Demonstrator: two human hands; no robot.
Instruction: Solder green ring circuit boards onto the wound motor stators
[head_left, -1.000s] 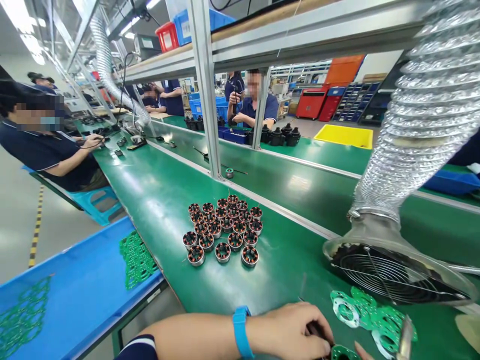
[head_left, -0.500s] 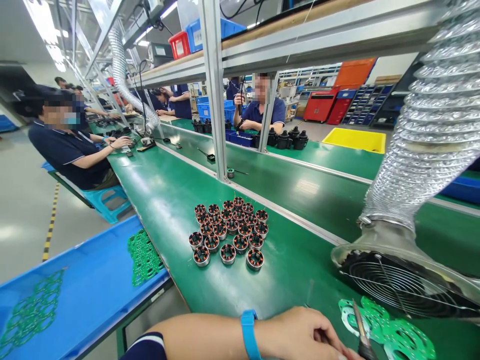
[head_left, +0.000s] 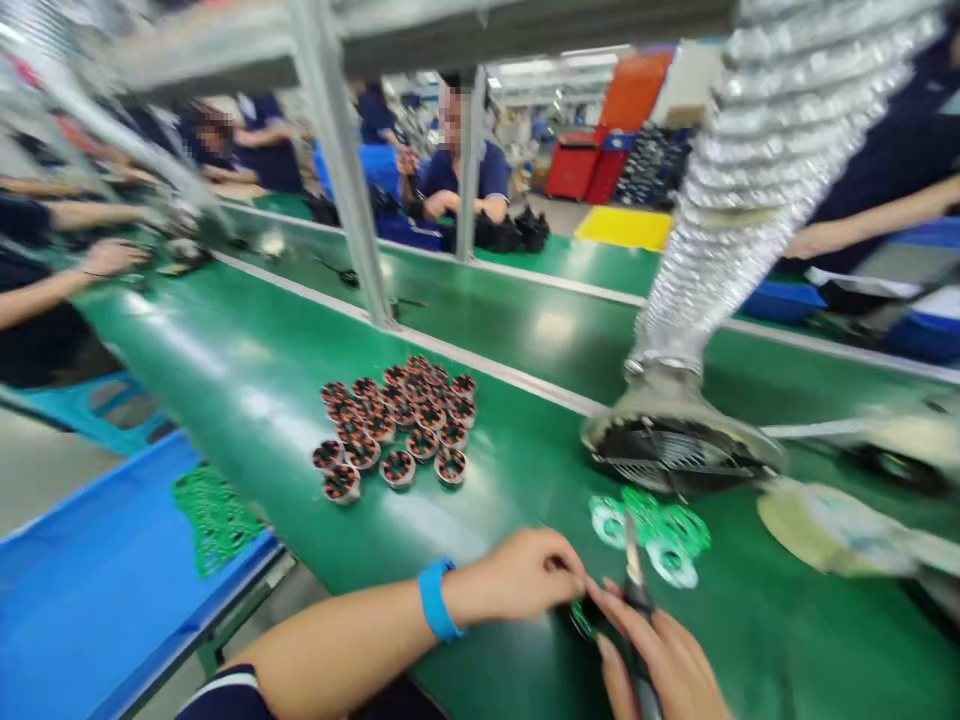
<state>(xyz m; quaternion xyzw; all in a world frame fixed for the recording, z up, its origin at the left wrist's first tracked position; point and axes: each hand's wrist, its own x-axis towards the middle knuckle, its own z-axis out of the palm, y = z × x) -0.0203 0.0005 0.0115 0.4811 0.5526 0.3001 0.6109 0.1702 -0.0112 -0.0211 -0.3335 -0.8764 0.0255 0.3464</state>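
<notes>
My left hand [head_left: 525,575], with a blue band on its wrist, is closed with thumb and fingers pinched together low in the middle of the view. What it pinches is hidden. Against its fingertips is my right hand [head_left: 664,650], closed around the dark handle of a soldering iron [head_left: 637,600] whose metal tip points away from me. Under the meeting fingers a small green-edged round part [head_left: 581,620] partly shows; I cannot tell which hand touches it. Beyond the iron's tip lie several green ring-shaped circuit boards [head_left: 675,565] on the bench.
Several motor stators [head_left: 397,467] with copper windings stand grouped on the green bench [head_left: 270,440]. A fume extractor hood [head_left: 675,450] with a silver duct stands beyond the boards. A blue tray [head_left: 90,580] with green boards is at the left. Co-workers sit around.
The view has swung right and down, blurring. My right hand and more of the soldering iron now show, and the green-edged part appears between my hands.
</notes>
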